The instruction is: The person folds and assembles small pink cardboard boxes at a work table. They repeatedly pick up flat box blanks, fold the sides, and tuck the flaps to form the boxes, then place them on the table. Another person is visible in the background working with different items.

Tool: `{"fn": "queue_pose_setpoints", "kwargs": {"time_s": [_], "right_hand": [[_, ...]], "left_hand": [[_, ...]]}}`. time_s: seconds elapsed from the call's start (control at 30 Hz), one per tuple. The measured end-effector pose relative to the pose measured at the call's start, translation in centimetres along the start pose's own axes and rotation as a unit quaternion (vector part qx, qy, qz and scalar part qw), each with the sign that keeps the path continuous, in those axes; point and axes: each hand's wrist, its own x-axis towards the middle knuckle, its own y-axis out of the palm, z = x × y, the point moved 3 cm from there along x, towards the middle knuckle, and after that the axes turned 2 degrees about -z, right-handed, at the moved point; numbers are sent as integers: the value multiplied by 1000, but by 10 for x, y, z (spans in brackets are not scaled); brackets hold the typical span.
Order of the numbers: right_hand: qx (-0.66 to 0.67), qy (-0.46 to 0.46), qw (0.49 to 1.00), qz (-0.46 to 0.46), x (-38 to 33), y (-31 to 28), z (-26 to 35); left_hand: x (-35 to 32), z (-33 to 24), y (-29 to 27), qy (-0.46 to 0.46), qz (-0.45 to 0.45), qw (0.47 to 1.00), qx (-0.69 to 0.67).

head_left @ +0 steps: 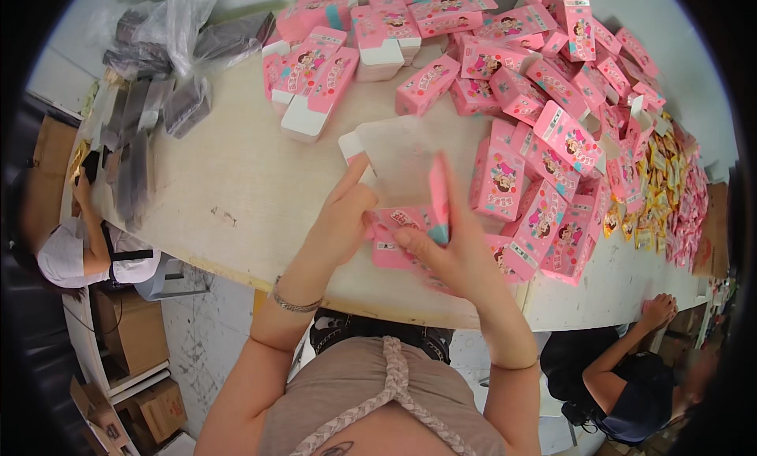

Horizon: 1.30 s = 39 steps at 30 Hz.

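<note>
A pink printed carton (390,255) is between my hands over the near part of the table, partly opened out, with white inner panels and flaps spread toward the far side. My left hand (341,221) is closed on its left edge. The thumb of my right hand (461,255) presses on a pink panel, its fingers behind the right side, blurred by motion. Just right of that hand lies a heap of formed pink boxes (505,176). Beyond my left hand are stacks of flat pink cartons (315,78).
Grey and dark packs in clear plastic (134,141) lie along the table's left. Yellow sachets (654,188) and pink sachets (690,212) are piled at the right. One co-worker (79,247) sits at the left, another (623,377) at the lower right. Cardboard boxes (130,330) stand below left.
</note>
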Motion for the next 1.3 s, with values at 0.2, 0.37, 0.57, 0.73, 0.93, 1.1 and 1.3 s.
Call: {"fn": "queue_pose_setpoints", "kwargs": {"time_s": [0.2,0.37,0.57,0.73,0.93,1.1,1.3], "right_hand": [[130,-96,974,-156,0,5,-17],[43,-175,971,-159,1,-13,-19],[396,-16,893,-213,0,-14,-19],[380,-1,907,-182,3,-15,-8],[271,-32,961,-51,5,-16,1],[215,-14,976,-24,0,-22,8],[65,-60,996,11,-11,-26,4]], "left_hand": [[-22,2,30,229,42,938,255],[-32,-14,25,95,93,949,287],[-36,-15,23,58,139,919,365],[-38,-10,22,96,117,916,372],[-34,-10,13,184,96,932,296],[-37,-12,10,190,110,932,290],[-37,-3,0,183,72,943,268]]}}
